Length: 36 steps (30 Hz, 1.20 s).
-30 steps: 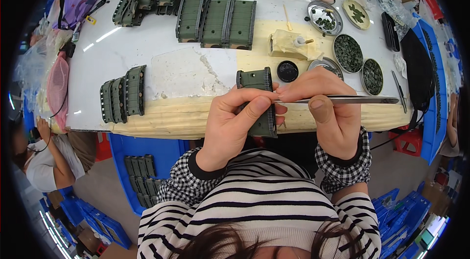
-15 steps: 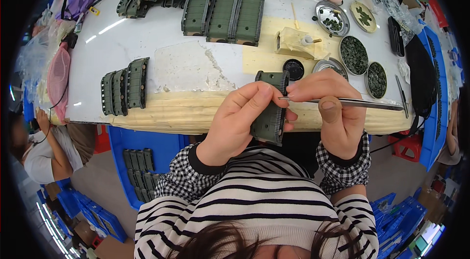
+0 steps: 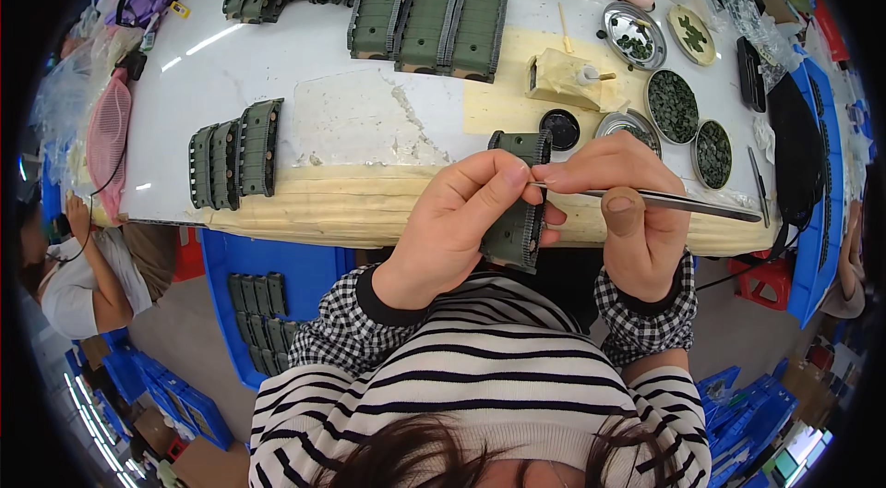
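Observation:
My left hand (image 3: 443, 225) is closed around a dark green moulded part (image 3: 509, 240) with a toothed edge, held upright over the table's front edge. My right hand (image 3: 641, 220) grips metal tweezers (image 3: 697, 204), their tip touching the part's right side beside my left thumb. Whether the tips pinch a small piece cannot be made out. Just beyond the hands sits a small round black dish (image 3: 559, 130). To its right are round tins of small dark green pieces, among them a large tin (image 3: 672, 107) and a smaller tin (image 3: 712, 154).
Similar green parts stand at left (image 3: 235, 156) and in a row at the back (image 3: 450, 31). A tape-wrapped block (image 3: 565, 79) holds a small bottle. Loose tweezers (image 3: 758, 185) lie at right. Below the table, a blue bin (image 3: 277, 253) holds more parts. Another person (image 3: 101, 271) sits at left.
The view has shifted slightly. Both hands keep their hold on the part and the tweezers. The tweezers now slope a little more downward to the right.

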Each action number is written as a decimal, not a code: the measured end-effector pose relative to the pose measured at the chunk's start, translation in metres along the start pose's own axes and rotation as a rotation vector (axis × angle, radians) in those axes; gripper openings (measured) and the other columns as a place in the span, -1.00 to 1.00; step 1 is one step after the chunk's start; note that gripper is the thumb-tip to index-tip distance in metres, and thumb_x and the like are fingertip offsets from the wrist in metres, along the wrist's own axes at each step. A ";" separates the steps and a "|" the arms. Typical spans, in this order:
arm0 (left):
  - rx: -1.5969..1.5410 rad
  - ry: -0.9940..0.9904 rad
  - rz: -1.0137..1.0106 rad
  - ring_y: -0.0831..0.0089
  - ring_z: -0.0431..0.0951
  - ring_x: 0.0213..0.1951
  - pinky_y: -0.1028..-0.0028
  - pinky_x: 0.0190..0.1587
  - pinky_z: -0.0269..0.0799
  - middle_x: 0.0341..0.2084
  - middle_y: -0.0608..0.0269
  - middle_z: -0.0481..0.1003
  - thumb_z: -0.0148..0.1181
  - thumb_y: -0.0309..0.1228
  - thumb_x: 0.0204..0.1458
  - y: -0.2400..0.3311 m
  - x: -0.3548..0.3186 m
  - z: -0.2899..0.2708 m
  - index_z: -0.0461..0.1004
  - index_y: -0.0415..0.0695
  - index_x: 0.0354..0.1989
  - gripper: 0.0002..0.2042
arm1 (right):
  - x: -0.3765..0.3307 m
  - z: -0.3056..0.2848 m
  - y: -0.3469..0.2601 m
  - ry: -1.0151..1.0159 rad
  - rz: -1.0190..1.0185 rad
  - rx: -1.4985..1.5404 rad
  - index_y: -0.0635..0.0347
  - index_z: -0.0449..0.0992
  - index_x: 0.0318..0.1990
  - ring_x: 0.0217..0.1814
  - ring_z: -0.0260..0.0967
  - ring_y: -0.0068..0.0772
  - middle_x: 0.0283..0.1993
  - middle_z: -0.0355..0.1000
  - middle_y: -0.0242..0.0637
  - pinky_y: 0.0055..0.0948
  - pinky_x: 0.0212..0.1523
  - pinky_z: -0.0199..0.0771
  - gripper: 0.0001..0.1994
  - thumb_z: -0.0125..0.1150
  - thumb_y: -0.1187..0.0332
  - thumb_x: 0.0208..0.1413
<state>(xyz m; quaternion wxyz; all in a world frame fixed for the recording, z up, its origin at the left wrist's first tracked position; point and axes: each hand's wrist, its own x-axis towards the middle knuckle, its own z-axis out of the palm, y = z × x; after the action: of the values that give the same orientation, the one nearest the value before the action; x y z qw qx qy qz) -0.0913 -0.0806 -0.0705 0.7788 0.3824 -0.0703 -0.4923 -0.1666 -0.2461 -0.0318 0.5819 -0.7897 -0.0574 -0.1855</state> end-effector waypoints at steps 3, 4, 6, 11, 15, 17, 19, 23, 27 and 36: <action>-0.002 0.005 -0.001 0.39 0.59 -0.29 0.42 -0.21 0.61 -0.30 0.11 0.48 -0.14 -0.25 0.30 0.001 0.000 0.000 0.31 -0.21 -0.36 -0.71 | 0.001 -0.001 0.002 -0.008 -0.029 -0.027 0.31 0.57 -0.25 -0.29 0.38 -0.40 -0.30 0.48 -0.22 -0.50 -0.28 0.40 -0.76 0.09 0.29 0.22; -0.003 -0.001 0.001 0.39 0.59 -0.29 0.41 -0.21 0.61 -0.30 0.11 0.48 -0.14 -0.25 0.30 0.000 0.000 -0.001 0.31 -0.21 -0.36 -0.72 | 0.001 -0.001 0.002 -0.010 -0.026 -0.027 0.31 0.58 -0.25 -0.29 0.39 -0.40 -0.30 0.48 -0.22 -0.50 -0.28 0.40 -0.76 0.09 0.29 0.22; -0.008 -0.008 0.002 0.39 0.59 -0.29 0.41 -0.22 0.61 -0.30 0.11 0.48 -0.14 -0.26 0.30 0.000 0.000 -0.002 0.31 -0.21 -0.36 -0.72 | 0.001 -0.001 0.002 -0.013 -0.027 -0.031 0.30 0.58 -0.25 -0.29 0.39 -0.39 -0.30 0.48 -0.22 -0.50 -0.28 0.40 -0.76 0.09 0.29 0.22; -0.026 -0.016 -0.004 0.40 0.59 -0.27 0.42 -0.22 0.62 -0.28 0.12 0.48 -0.13 -0.26 0.30 0.000 0.000 -0.003 0.32 -0.22 -0.35 -0.72 | 0.001 -0.001 0.003 -0.014 -0.039 -0.045 0.30 0.58 -0.24 -0.28 0.39 -0.39 -0.31 0.47 -0.23 -0.50 -0.26 0.41 -0.76 0.11 0.29 0.21; -0.021 0.009 0.003 0.42 0.58 -0.27 0.41 -0.22 0.63 -0.26 0.13 0.48 -0.13 -0.26 0.30 0.000 -0.001 -0.001 0.33 -0.22 -0.34 -0.72 | 0.001 -0.001 0.002 -0.017 -0.029 -0.046 0.29 0.58 -0.24 -0.30 0.40 -0.40 -0.30 0.46 -0.23 -0.51 -0.28 0.42 -0.78 0.12 0.30 0.20; -0.024 0.018 0.004 0.43 0.58 -0.27 0.40 -0.22 0.63 -0.26 0.13 0.48 -0.13 -0.26 0.30 0.000 -0.001 0.000 0.33 -0.22 -0.33 -0.72 | 0.001 0.000 -0.001 -0.012 0.008 -0.034 0.28 0.58 -0.24 -0.31 0.40 -0.40 -0.30 0.46 -0.22 -0.52 -0.30 0.42 -0.78 0.12 0.30 0.19; -0.026 0.010 0.009 0.44 0.57 -0.28 0.41 -0.22 0.63 -0.26 0.13 0.48 -0.13 -0.27 0.30 0.000 -0.001 -0.001 0.33 -0.22 -0.33 -0.73 | 0.001 0.000 0.001 -0.015 -0.013 -0.050 0.28 0.58 -0.24 -0.31 0.40 -0.40 -0.30 0.45 -0.22 -0.53 -0.30 0.43 -0.79 0.13 0.31 0.19; -0.084 0.004 0.018 0.43 0.58 -0.30 0.47 -0.24 0.59 -0.38 0.12 0.51 -0.07 -0.27 0.28 0.000 -0.001 -0.001 0.37 -0.26 -0.31 -0.73 | 0.001 0.000 0.001 -0.017 -0.019 -0.064 0.28 0.58 -0.24 -0.30 0.41 -0.40 -0.30 0.46 -0.22 -0.52 -0.29 0.43 -0.79 0.14 0.31 0.18; -0.069 0.005 0.027 0.43 0.58 -0.30 0.46 -0.24 0.60 -0.34 0.12 0.50 -0.09 -0.27 0.29 0.000 -0.001 0.000 0.35 -0.24 -0.32 -0.73 | 0.002 0.000 0.001 -0.014 -0.029 -0.063 0.29 0.58 -0.24 -0.29 0.40 -0.40 -0.29 0.47 -0.22 -0.51 -0.28 0.43 -0.79 0.13 0.31 0.18; -0.045 -0.003 0.008 0.42 0.56 -0.27 0.42 -0.23 0.62 -0.23 0.12 0.46 -0.14 -0.25 0.30 0.001 -0.002 0.000 0.31 -0.22 -0.35 -0.72 | 0.001 0.000 0.002 -0.013 -0.033 -0.051 0.30 0.58 -0.24 -0.29 0.39 -0.40 -0.30 0.47 -0.22 -0.51 -0.28 0.42 -0.78 0.13 0.31 0.18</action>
<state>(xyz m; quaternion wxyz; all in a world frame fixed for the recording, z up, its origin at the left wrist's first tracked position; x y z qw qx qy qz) -0.0914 -0.0788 -0.0693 0.7891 0.3638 -0.0620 -0.4911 -0.1656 -0.2468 -0.0329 0.5582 -0.8043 -0.0697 -0.1913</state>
